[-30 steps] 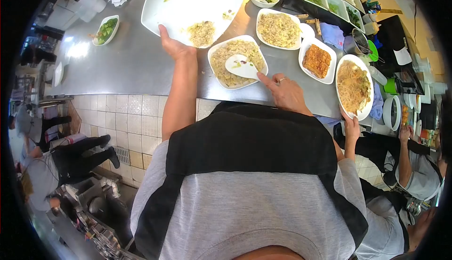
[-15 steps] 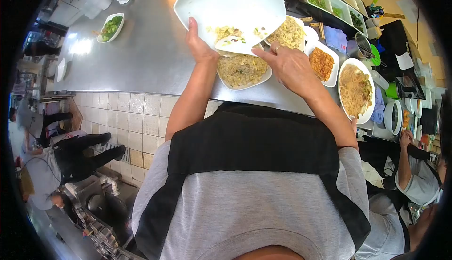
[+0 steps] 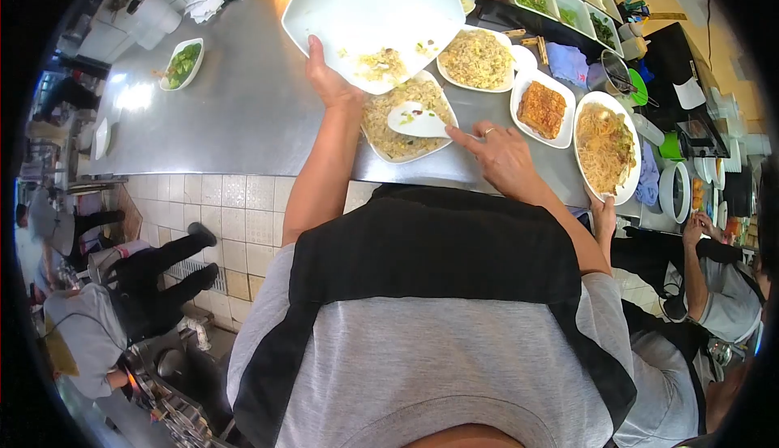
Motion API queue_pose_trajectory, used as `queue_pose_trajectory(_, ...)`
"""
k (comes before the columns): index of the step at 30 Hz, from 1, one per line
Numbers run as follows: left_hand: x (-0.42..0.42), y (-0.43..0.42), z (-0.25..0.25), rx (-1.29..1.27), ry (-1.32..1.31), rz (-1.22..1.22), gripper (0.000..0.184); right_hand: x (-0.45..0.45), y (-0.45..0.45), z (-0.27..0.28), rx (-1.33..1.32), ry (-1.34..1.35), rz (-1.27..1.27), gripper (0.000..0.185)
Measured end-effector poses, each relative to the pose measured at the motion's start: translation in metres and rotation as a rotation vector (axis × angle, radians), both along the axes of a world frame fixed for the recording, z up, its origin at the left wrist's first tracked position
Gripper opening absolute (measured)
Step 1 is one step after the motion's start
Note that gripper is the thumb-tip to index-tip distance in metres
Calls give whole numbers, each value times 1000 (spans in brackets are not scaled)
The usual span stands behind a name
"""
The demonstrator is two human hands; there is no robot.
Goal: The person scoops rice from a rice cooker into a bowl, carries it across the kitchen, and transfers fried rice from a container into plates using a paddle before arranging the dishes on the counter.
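Note:
A large white bowl (image 3: 373,10) is tilted up in my left hand (image 3: 333,83), its thumb on the inner side. Scraps of fried rice (image 3: 381,64) cling near the bowl's lower edge. My right hand (image 3: 501,154) grips a white spoon (image 3: 418,121) by its handle, with bits of food in its scoop. Directly under the spoon lies a white plate heaped with fried rice (image 3: 393,141), close to the counter's front edge. Another plate of fried rice (image 3: 477,58) stands just behind, to the right.
On the steel counter (image 3: 235,83), a dish of greens (image 3: 183,65) sits left. To the right are a browned slab of food (image 3: 542,111) in a white dish and an oval plate of noodles (image 3: 604,152), touched by another person's hand (image 3: 602,219). Garnish tubs (image 3: 568,14) stand behind.
The spoon has come out of the bowl and down over the nearer fried rice. The bowl has shifted left and slightly up. Another person's hand now shows more fully at the noodle plate.

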State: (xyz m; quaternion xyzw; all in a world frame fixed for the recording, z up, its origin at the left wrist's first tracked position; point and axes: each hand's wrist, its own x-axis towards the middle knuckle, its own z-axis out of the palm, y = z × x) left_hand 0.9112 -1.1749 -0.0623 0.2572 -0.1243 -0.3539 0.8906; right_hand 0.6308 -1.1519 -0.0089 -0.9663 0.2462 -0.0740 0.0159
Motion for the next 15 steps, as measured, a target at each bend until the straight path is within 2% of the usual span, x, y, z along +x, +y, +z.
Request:
queue_pose_trajectory(3, -1, -7, 15, 25, 17, -75, 56, -8, -12, 10, 149, -116, -18, 51)
queue_pose_trajectory(9, -32, -38, 44, 86, 10, -129, 53, -9, -68, 44, 32, -285, -325, 44)
queue_pose_trajectory(12, -46, -67, 32, 13, -64, -143, 51, -3, -84, 39, -82, -240, -445, 42)
queue_pose_trajectory(15, -58, -93, 27, -30, -82, -152, 49, 0, -83, 26, 60, -160, -346, 42)
